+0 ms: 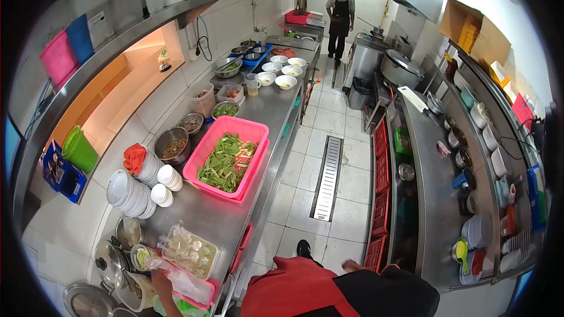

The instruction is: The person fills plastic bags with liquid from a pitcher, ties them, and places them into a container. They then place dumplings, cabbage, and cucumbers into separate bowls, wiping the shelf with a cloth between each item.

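At the lower left, my left hand [161,282] reaches over the counter, its fingertips right at the edge of a clear plastic bag [187,286] in a pink tray [209,297]. I cannot tell whether the fingers grip the bag. Just beyond sits a rectangular tub [208,261] of pale, plastic-wrapped food. A small container of cut green vegetables [141,256] stands to the left of the hand. My right hand [352,266] shows partly beside my body, above the floor and away from both counters; its fingers are mostly hidden.
A pink basket [262,147] of chopped greens stands on the left counter [235,208]. Stacked bowls [126,194], metal bowls and white bowls [286,82] line it. A floor drain [327,179] runs along the aisle. A person [341,14] stands at the far end. Shelving [420,199] flanks the right.
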Tool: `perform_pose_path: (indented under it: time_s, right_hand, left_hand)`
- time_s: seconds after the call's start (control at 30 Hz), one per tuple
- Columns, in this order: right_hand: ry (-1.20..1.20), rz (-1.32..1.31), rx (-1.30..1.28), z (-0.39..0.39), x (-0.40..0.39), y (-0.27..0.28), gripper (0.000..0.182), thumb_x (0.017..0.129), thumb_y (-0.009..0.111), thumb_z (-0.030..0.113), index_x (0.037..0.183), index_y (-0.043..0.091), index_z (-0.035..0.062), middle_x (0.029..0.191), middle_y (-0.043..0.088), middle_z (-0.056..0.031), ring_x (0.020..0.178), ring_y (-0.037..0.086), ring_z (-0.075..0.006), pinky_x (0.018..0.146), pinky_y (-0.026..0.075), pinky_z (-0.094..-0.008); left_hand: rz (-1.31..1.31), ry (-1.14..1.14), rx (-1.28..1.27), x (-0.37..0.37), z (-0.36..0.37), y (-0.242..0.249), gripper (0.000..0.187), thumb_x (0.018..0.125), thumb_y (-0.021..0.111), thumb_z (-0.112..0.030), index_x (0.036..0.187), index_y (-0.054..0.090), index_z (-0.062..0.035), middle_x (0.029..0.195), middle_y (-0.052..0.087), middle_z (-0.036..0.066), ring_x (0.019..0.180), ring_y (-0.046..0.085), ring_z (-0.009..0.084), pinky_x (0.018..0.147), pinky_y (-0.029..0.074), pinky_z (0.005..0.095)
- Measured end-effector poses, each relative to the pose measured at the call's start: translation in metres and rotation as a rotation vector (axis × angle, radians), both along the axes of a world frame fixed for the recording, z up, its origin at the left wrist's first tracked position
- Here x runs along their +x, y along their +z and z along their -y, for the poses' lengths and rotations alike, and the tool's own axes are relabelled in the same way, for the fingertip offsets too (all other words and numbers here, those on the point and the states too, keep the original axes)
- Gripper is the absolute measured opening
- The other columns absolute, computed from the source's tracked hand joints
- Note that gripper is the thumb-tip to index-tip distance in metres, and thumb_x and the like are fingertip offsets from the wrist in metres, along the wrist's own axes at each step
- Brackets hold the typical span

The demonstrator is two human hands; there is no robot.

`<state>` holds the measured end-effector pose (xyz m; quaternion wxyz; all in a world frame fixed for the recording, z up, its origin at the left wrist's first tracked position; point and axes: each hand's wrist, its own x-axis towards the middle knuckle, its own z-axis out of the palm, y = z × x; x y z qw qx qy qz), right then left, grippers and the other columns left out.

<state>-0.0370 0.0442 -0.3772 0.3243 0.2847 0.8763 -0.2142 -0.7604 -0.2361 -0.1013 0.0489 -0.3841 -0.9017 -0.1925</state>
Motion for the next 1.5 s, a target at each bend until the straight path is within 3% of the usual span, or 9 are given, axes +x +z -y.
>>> perform_pose_path:
  time_s: [0.2, 0.27, 0.3, 0.5, 0.73, 1.03, 1.1, 1.27, 1.5]
  right_hand:
    - [-0.744, -1.104, -0.362, 0.079, 0.093, -0.086, 0.019, 0.078, 0.061, 0.014, 0.086, 0.069, -0.0013, 0.074, 0.064, -0.0223, 0.07, 0.065, -0.0319, 0.064, 0.052, -0.0448]
    - [-1.013, 0.295, -0.279, 0.043, 0.045, -0.074, 0.022, 0.077, 0.054, 0.009, 0.089, 0.069, -0.0029, 0.081, 0.066, -0.0237, 0.075, 0.067, -0.0319, 0.065, 0.052, -0.044]
    - [-1.22, 0.049, -0.107, 0.047, 0.049, -0.07, 0.03, 0.082, 0.051, 0.015, 0.098, 0.067, -0.0041, 0.094, 0.068, -0.0196, 0.085, 0.066, -0.0295, 0.07, 0.051, -0.0415]
    - [-0.683, -0.381, 0.285, 0.005, -0.035, 0.002, 0.03, 0.072, 0.053, 0.015, 0.093, 0.073, 0.0082, 0.092, 0.07, -0.0161, 0.089, 0.066, -0.0351, 0.084, 0.052, -0.04]
    - [-1.195, -0.336, 0.045, -0.009, -0.071, 0.08, 0.033, 0.066, 0.063, 0.01, 0.098, 0.072, 0.0155, 0.087, 0.071, -0.0113, 0.085, 0.068, -0.0258, 0.077, 0.054, -0.0359]
    - [-0.847, -0.647, 0.526, -0.068, -0.111, 0.11, 0.046, 0.057, 0.085, 0.018, 0.101, 0.07, 0.0086, 0.087, 0.07, -0.0117, 0.083, 0.068, -0.0233, 0.077, 0.054, -0.0351]
    - [-0.989, -0.687, 0.097, -0.098, -0.13, 0.122, 0.031, 0.064, 0.084, 0.016, 0.09, 0.072, 0.0044, 0.083, 0.071, -0.0116, 0.074, 0.069, -0.0192, 0.071, 0.055, -0.0314]
    - [-0.542, -0.832, -0.422, -0.085, -0.248, 0.308, 0.016, 0.082, 0.071, 0.011, 0.095, 0.07, 0.0026, 0.088, 0.071, -0.0093, 0.082, 0.066, -0.0134, 0.076, 0.052, -0.0286]
    - [-0.3, -1.04, -0.479, -0.154, -0.22, 0.389, 0.039, 0.082, 0.072, 0.016, 0.116, 0.054, 0.0081, 0.083, 0.069, -0.0111, 0.08, 0.068, -0.0219, 0.074, 0.052, -0.0332]
  left_hand:
    - [-0.023, 0.005, -0.12, -0.017, 0.009, -0.012, 0.018, 0.068, 0.065, -0.001, 0.085, 0.064, -0.0043, 0.075, 0.064, 0.016, 0.073, 0.062, 0.0377, 0.069, 0.049, 0.046]
    - [-0.123, 0.109, -0.191, -0.002, -0.002, 0.02, 0.021, 0.069, 0.072, -0.014, 0.088, 0.066, -0.0072, 0.079, 0.067, 0.017, 0.074, 0.064, 0.0365, 0.063, 0.049, 0.0466]
    - [-0.12, 0.093, -0.19, 0.002, -0.005, 0.029, 0.021, 0.069, 0.072, -0.014, 0.088, 0.066, -0.0072, 0.079, 0.067, 0.017, 0.074, 0.064, 0.0365, 0.063, 0.049, 0.0466]
    - [-0.093, 0.032, -0.372, -0.032, 0.008, -0.028, 0.017, 0.069, 0.073, -0.017, 0.085, 0.067, -0.0109, 0.081, 0.068, 0.011, 0.076, 0.065, 0.0349, 0.065, 0.052, 0.0447]
    - [-0.031, 0.16, -0.063, -0.006, -0.002, 0.023, 0.014, 0.07, 0.066, -0.01, 0.083, 0.069, -0.0084, 0.082, 0.068, 0.014, 0.079, 0.064, 0.0343, 0.072, 0.05, 0.0458]
    - [-0.114, 0.208, -0.046, -0.009, 0.007, -0.007, 0.021, 0.075, 0.064, -0.009, 0.095, 0.069, -0.0038, 0.087, 0.068, 0.016, 0.08, 0.063, 0.037, 0.077, 0.049, 0.0453]
    - [0.019, 0.412, -0.138, 0.017, -0.02, 0.045, 0.031, 0.074, 0.07, -0.008, 0.105, 0.066, -0.0042, 0.097, 0.067, 0.015, 0.088, 0.063, 0.0333, 0.078, 0.05, 0.0431]
    - [0.382, -0.31, 0.465, 0.172, -0.162, 0.131, 0.042, 0.07, 0.079, -0.009, 0.109, 0.064, -0.0024, 0.115, 0.064, 0.013, 0.092, 0.064, 0.0261, 0.08, 0.051, 0.0341]
    - [0.627, -0.774, -0.088, 0.319, -0.328, 0.158, 0.042, 0.068, 0.08, -0.037, 0.099, 0.071, -0.011, 0.087, 0.072, 0.006, 0.082, 0.067, 0.0218, 0.114, -0.006, 0.0544]
